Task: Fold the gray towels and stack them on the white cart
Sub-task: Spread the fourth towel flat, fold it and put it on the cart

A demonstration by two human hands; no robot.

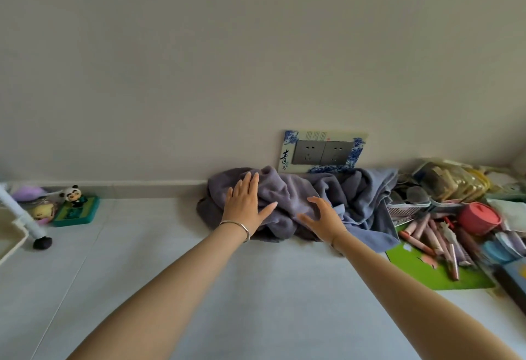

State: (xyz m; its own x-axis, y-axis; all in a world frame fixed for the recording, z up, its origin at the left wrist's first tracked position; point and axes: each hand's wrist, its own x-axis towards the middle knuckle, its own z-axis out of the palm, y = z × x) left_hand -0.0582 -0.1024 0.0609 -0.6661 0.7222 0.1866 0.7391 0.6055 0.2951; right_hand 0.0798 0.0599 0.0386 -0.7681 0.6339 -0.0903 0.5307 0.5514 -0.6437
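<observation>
Both forearms reach from six o'clock toward twelve; the left hand lies flat on the heap of gray towels, fingers straight and spread, probably pinning the pile; the right hand, fingers wide, slightly bent and holding nothing, is poised at a fold beside it (whether it touches the cloth I cannot tell); the heap sits crumpled against the wall under the socket plate, nothing folded yet; bare floor on the near side offers room to spread a towel; at three o'clock scattered pens crowd the heap's edge; the white cart stands at nine o'clock, well apart.
</observation>
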